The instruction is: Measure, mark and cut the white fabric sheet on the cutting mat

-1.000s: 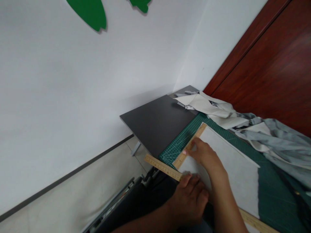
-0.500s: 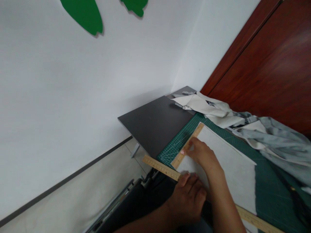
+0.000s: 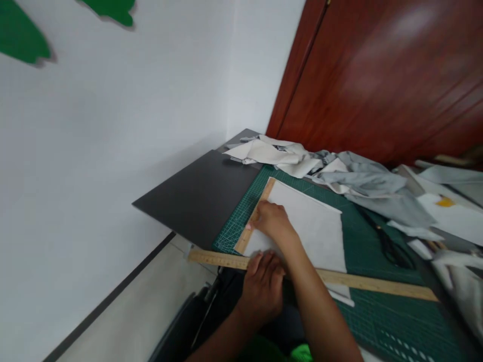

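A white sheet of cloth or paper [image 3: 313, 226] lies on a green cutting mat [image 3: 362, 241]. Along its left edge runs a short wooden ruler [image 3: 267, 190], which my right hand [image 3: 272, 218] holds with thumb and fingers. A long wooden ruler [image 3: 377, 283] crosses the near part of the sheet and sticks out past the mat on the left. My left hand [image 3: 264, 284] is closed over this long ruler near its left end, fingers together; its thumb is partly hidden. The right forearm passes over the long ruler.
Black-handled scissors [image 3: 394, 251] lie on the mat at the right. Crumpled grey and white fabric [image 3: 339, 171] lines the table's far side. A dark grey tabletop [image 3: 196, 196] extends left, beside the white wall [image 3: 113, 151]. A reddish wooden door [image 3: 370, 75] stands behind.
The view has turned to the right, showing more of the scissors, fabric and long ruler. Both hands keep their places on the two rulers.
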`<state>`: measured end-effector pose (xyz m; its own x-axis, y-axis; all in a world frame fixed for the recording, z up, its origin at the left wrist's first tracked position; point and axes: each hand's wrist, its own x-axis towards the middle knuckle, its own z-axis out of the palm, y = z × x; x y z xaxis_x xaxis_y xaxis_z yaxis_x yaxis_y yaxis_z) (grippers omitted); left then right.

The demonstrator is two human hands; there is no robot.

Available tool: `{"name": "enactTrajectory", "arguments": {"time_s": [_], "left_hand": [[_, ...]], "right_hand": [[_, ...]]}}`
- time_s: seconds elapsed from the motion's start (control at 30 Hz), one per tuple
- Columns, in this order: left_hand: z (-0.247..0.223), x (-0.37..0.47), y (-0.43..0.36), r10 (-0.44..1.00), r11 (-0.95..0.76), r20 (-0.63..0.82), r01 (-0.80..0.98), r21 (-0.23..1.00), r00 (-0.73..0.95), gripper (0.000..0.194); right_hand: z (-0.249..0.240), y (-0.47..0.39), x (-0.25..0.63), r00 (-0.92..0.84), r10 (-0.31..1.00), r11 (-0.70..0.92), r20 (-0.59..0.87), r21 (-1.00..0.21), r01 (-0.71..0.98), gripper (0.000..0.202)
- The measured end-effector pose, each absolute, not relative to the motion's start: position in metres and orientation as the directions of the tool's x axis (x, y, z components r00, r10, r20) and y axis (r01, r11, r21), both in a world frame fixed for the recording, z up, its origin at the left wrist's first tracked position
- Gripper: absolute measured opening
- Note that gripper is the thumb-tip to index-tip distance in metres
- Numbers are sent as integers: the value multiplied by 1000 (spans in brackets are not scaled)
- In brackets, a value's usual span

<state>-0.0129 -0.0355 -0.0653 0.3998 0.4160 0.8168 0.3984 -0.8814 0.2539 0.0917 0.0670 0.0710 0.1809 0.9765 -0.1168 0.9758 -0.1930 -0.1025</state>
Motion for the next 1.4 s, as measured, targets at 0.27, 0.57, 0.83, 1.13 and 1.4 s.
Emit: {"name": "enactTrajectory", "arguments": {"time_s": [0.27,0.57,0.83,1.13,1.4], "left_hand": [[-56,-16,-25,378,-902,815,374,217,438,28],[-54,-19,-24,376,-904,786,379,196,490,27],[-55,-20,-22,357,-907,802,383,175,479,26],[-49,-20,-27,390,-902,780,375,216,490,25],[-46,-19,-33,449,-885,738,361,293,504,22]], "right_hand": [[71,72,95,206,974,-217,-92,-142,966,52],[73,72,109,242,961,-264,-134,-190,946,67],[63,69,118,176,982,-188,-67,-286,940,75],[40,10,164,129,971,-25,201,-453,891,28],[2,-95,199,76,940,102,332,-487,868,21]]}}
